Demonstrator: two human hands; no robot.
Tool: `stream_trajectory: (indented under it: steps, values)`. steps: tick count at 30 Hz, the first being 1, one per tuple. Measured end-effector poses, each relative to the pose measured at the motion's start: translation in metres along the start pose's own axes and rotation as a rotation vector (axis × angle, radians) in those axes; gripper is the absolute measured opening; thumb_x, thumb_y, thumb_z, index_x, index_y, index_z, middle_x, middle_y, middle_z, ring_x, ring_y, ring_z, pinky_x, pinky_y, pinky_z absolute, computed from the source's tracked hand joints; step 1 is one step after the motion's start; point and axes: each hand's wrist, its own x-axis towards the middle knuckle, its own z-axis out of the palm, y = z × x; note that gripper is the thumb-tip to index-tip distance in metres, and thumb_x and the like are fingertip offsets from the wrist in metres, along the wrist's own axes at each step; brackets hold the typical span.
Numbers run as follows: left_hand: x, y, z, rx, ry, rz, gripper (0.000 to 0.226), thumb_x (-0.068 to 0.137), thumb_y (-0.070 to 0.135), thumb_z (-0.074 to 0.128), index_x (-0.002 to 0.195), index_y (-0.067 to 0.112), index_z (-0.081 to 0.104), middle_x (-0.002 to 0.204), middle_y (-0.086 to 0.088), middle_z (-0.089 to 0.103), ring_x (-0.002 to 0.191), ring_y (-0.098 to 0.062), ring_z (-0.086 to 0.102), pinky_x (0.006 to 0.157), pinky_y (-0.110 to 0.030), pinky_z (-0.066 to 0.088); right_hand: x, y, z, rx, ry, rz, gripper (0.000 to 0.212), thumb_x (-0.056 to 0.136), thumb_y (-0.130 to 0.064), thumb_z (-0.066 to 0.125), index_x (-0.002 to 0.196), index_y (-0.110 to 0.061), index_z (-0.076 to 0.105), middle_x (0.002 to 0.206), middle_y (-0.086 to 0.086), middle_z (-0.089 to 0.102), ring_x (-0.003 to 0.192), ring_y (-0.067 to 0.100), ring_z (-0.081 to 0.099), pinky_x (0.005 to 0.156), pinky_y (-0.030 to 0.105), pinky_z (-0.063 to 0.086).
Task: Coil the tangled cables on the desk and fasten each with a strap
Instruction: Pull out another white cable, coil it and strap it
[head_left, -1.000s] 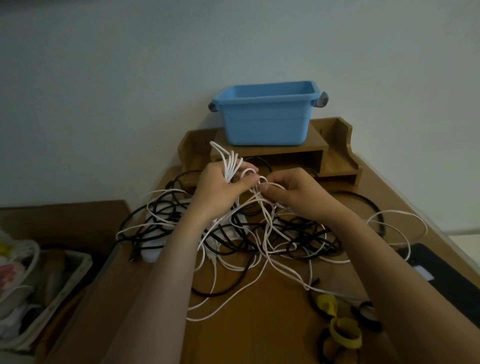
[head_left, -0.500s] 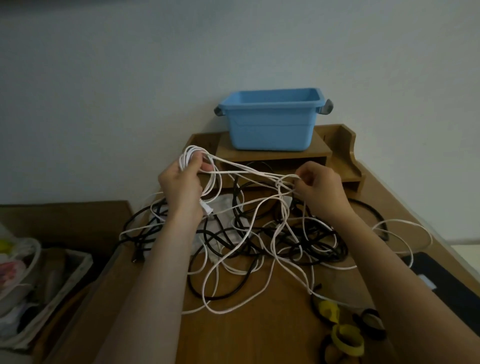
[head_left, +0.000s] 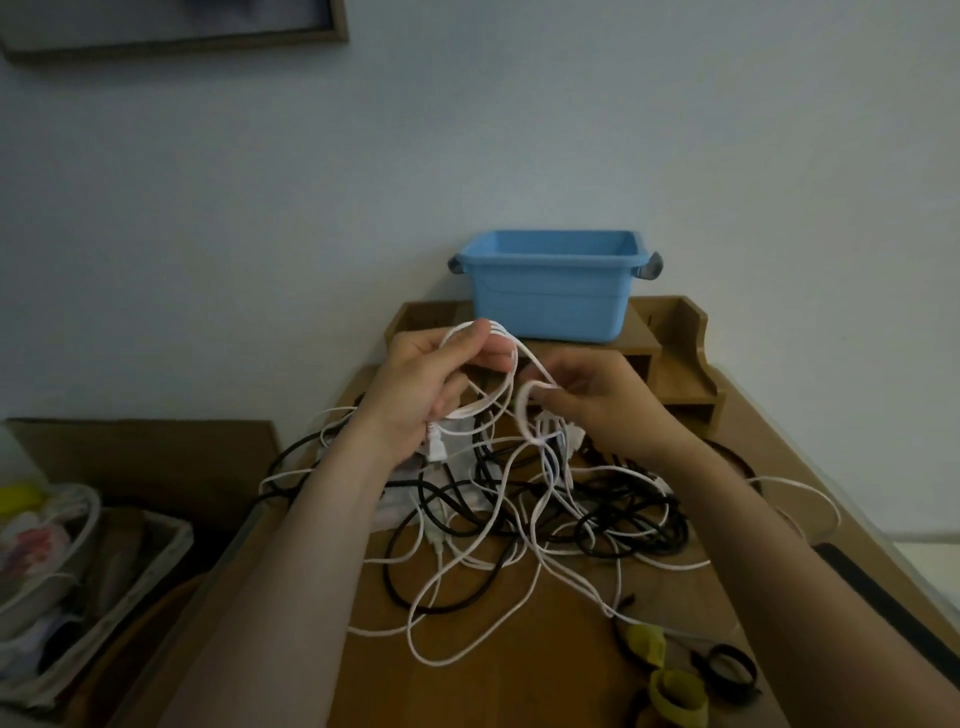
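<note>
- Nearest on my feed: the straps (head_left: 675, 693) lie at 5 o'clock on the desk (head_left: 519, 686), some yellow and one black, none on a cable yet.
- Mid-desk is the pile of cables (head_left: 613, 525), black and white all knotted together. Loose white loops trail out toward 6 and 3 o'clock.
- The left hand (head_left: 421, 384) is up above the pile at 11 o'clock. Its fingers are curled round a few gathered loops of the white cable (head_left: 480, 326), and the plug (head_left: 435, 448) dangles below the palm.
- The right hand (head_left: 597, 405) is just beside it at 1 o'clock, thumb and fingertips pinching a small loop of the same cable.
- My read: we're early, winding the first cable. Next up is laying that loop onto the bundle and teasing slack out of the black ones without cinching the knot.
- Way back at 12 o'clock there's a blue bin (head_left: 550, 296) on a wooden shelf (head_left: 680, 358).
</note>
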Motion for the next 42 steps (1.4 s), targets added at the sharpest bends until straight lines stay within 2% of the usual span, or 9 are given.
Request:
stream_trajectory:
  steps: [5,10,14,20,26,30,33,36,42]
  values:
    - [0.007,0.037,-0.011,0.054,0.061,-0.049,0.035,0.103,0.031,0.055,0.074,0.016,0.064,0.053,0.004,0.044,0.036,-0.005,0.027,0.034,-0.016,0.019,0.002,-0.015,-0.028,0.288,-0.135,0.117,0.028,0.095,-0.001,0.06,0.118,-0.014,0.068,0.088,0.011,0.066,0.084,0.024,0.066,0.079,0.029,0.057]
    - [0.012,0.08,-0.008,-0.213,-0.057,-0.134,0.037,0.106,0.036,0.044,0.074,0.019,0.049,0.048,0.009,0.031,0.034,-0.002,0.025,0.032,-0.014,0.018,0.009,-0.05,-0.049,0.577,-0.288,0.255,0.033,0.088,-0.027,0.055,0.106,-0.004,0.07,0.096,0.01,0.071,0.088,0.021,0.067,0.083,0.035,0.053]
    - [0.02,0.115,0.002,-0.379,-0.153,-0.127,0.037,0.106,0.038,0.04,0.074,0.02,0.044,0.045,0.01,0.031,0.032,-0.001,0.026,0.031,-0.015,0.015,0.024,-0.073,-0.058,0.218,-0.235,0.175,0.025,0.099,-0.025,0.061,0.083,-0.01,0.071,0.084,0.008,0.069,0.082,0.02,0.065,0.089,0.038,0.051]
    - [0.031,0.195,0.024,-0.593,-0.066,0.05,0.037,0.109,0.032,0.038,0.077,0.019,0.05,0.05,0.008,0.05,0.034,-0.001,0.037,0.031,-0.013,0.022,0.041,-0.115,-0.073,-0.156,-0.228,0.05,0.01,0.085,-0.002,0.078,0.091,-0.009,0.074,0.093,0.008,0.077,0.085,0.012,0.07,0.086,0.022,0.054]
    - [0.051,0.241,0.043,-0.654,0.148,0.223,0.038,0.112,0.027,0.034,0.082,0.011,0.05,0.093,-0.012,0.073,0.08,-0.023,0.072,0.056,-0.022,0.057,0.048,-0.144,-0.087,-0.386,-0.243,0.013,0.01,0.087,-0.006,0.075,0.095,-0.011,0.074,0.089,-0.004,0.074,0.082,-0.001,0.067,0.079,0.014,0.049]
    - [0.07,0.237,0.041,-0.121,0.399,0.349,0.03,0.11,0.025,0.04,0.085,0.018,0.055,0.104,-0.001,0.062,0.113,-0.02,0.06,0.094,-0.034,0.048,0.053,-0.16,-0.1,-0.506,-0.163,-0.048,0.011,0.088,-0.007,0.072,0.088,-0.017,0.074,0.092,0.001,0.074,0.088,0.016,0.069,0.086,0.029,0.055]
    - [0.069,0.233,0.034,0.596,0.414,0.483,0.028,0.109,0.024,0.043,0.091,0.015,0.062,0.091,0.003,0.058,0.085,-0.013,0.054,0.07,-0.026,0.041,0.057,-0.178,-0.114,-0.521,-0.048,-0.116,0.01,0.088,-0.006,0.074,0.092,-0.015,0.074,0.089,-0.003,0.073,0.078,0.006,0.065,0.074,0.019,0.052]
    - [0.065,0.229,0.035,1.158,0.196,0.472,0.029,0.106,0.023,0.042,0.087,0.015,0.063,0.09,-0.004,0.065,0.088,-0.021,0.06,0.08,-0.034,0.046,0.061,-0.198,-0.13,-0.505,0.065,-0.14,0.011,0.089,-0.007,0.074,0.098,-0.013,0.075,0.083,-0.007,0.071,0.067,0.002,0.064,0.058,0.013,0.049]
    - [0.05,0.22,0.033,0.747,-0.042,0.162,0.046,0.105,0.043,0.049,0.079,0.01,0.067,0.068,-0.008,0.055,0.064,-0.018,0.056,0.073,-0.029,0.053,0.069,-0.204,-0.158,-0.653,0.27,-0.214,0.018,0.089,-0.004,0.074,0.106,-0.012,0.073,0.091,0.001,0.07,0.075,0.017,0.068,0.065,0.02,0.053]
